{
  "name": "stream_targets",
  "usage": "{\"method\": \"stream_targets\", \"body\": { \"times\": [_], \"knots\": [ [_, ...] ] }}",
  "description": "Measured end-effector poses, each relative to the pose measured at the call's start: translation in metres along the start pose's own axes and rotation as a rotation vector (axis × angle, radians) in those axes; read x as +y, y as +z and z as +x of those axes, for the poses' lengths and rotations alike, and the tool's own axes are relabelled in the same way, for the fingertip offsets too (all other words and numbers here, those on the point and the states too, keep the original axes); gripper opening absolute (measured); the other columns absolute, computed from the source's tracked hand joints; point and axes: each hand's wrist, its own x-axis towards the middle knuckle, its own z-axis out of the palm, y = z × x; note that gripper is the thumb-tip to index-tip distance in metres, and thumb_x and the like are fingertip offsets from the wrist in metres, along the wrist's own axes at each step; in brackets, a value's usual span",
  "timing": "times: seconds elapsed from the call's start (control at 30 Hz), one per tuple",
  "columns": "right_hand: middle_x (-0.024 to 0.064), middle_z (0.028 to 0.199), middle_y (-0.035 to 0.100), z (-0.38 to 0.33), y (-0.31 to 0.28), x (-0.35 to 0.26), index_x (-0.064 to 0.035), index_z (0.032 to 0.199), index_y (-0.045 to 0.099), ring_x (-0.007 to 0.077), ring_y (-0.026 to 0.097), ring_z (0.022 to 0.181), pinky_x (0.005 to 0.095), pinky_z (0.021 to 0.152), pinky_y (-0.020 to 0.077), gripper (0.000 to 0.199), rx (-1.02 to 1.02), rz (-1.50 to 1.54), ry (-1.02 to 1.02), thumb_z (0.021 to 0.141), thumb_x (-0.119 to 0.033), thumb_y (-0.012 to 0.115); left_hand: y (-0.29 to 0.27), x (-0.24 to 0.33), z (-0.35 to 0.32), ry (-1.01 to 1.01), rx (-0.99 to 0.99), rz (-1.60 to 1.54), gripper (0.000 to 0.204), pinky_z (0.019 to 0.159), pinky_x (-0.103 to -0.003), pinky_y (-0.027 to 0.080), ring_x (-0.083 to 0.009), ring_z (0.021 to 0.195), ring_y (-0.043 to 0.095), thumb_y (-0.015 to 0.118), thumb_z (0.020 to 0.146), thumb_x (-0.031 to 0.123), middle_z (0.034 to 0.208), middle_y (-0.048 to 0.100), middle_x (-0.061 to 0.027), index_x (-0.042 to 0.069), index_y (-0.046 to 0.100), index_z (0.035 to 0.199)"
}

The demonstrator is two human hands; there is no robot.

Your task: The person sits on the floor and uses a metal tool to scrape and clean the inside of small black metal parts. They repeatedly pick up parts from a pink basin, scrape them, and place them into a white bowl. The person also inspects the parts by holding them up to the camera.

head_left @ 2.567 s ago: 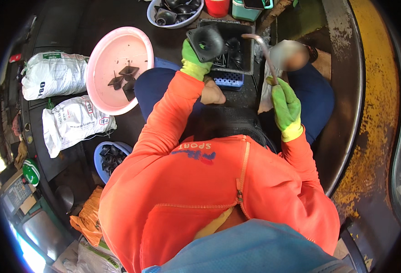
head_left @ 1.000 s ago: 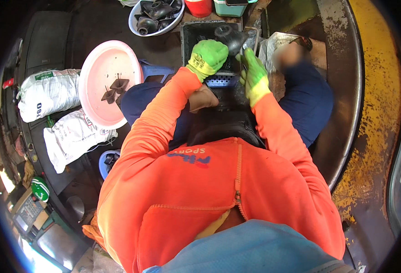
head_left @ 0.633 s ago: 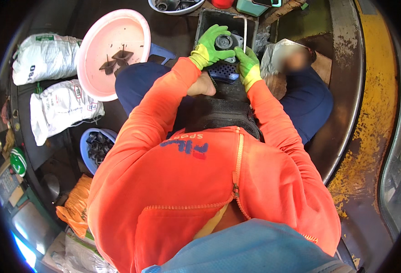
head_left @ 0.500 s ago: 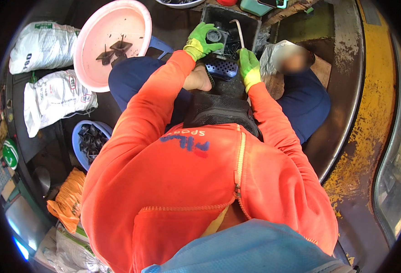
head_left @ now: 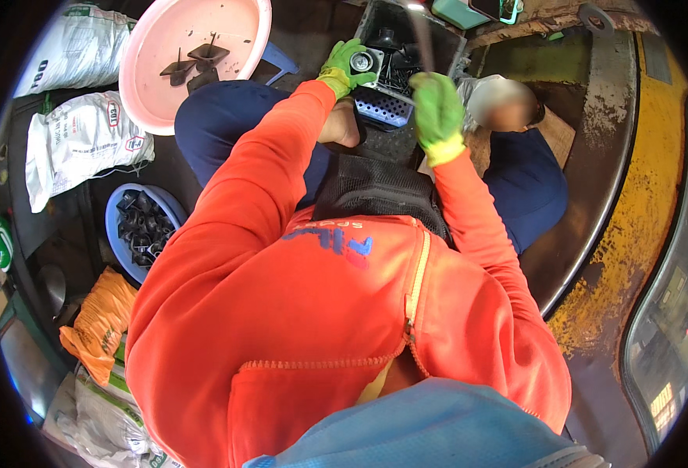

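Observation:
Both my hands wear green gloves with yellow cuffs. My left hand (head_left: 344, 65) is closed on a small square part (head_left: 362, 62) with a round raised ring in its middle, at the near left edge of a dark bin (head_left: 455, 51). My right hand (head_left: 439, 109), blurred by motion, grips a thin metal rod (head_left: 423, 37) pointing up and away over the bin; its far end is smeared. Dark parts and thin metal pieces (head_left: 397, 69) lie in the bin. Below the square part stands a blue perforated basket (head_left: 381, 108), close to my bare foot (head_left: 341, 125).
On the left a pink basin (head_left: 137, 86) holds a few dark funnel-like pieces (head_left: 207, 53). Nearer, a blue tub (head_left: 115, 234) is filled with black parts. White sacks (head_left: 86, 136) and an orange bag (head_left: 98, 320) line the left side. A yellow, rusty metal edge (head_left: 632, 195) curves along the right.
My right hand has lifted and swung the rod, which is now blurred. My left hand keeps hold of the square part. The whole view has shifted slightly.

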Motion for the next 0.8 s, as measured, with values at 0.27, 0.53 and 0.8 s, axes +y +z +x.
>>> {"method": "stream_targets", "body": {
  "times": [0.27, 0.53, 0.8],
  "knots": [
    [0.0251, 0.097, 0.066, -0.017, 0.013, 0.038, -0.0078, 0.105, 0.058, 0.0458, 0.062, 0.094, 0.0514, 0.081, 0.048, 0.036, -0.46, -0.632, 0.396, 0.102, -0.04, 0.041, 0.006, -0.001, 0.004, 0.108, 0.084, -0.036, 0.081, 0.114, -0.049, 0.031, -0.0437, 0.134, 0.037, 0.088, 0.06, 0.043, 0.148, 0.046, -0.014, 0.013, 0.058, 0.129],
    [-0.0074, 0.077, 0.047, -0.006, -0.036, -0.047, -0.0012, 0.118, 0.061, 0.0011, 0.037, 0.059, 0.0181, 0.052, 0.0281, 0.027, 0.007, 0.361, 0.365, 0.103, -0.022, 0.053, -0.037, 0.07, 0.008, 0.01, 0.084, 0.334, 0.066, 0.099, -0.043, 0.042, -0.0377, 0.11, 0.057, 0.081, 0.059, 0.057, 0.125, 0.062, -0.0113, 0.018, 0.07, 0.112],
    [-0.0013, 0.091, 0.061, -0.027, -0.073, -0.106, 0.0005, 0.121, 0.063, 0.003, 0.05, 0.077, 0.0186, 0.069, 0.0418, 0.027, 0.001, 0.071, 0.422, 0.102, -0.016, 0.054, -0.061, 0.178, 0.018, 0.138, 0.138, -0.882, 0.036, 0.079, -0.032, 0.054, -0.0193, 0.088, 0.067, 0.074, 0.08, 0.015, 0.102, 0.07, -0.0072, 0.006, 0.067, 0.115]
  ]
}}
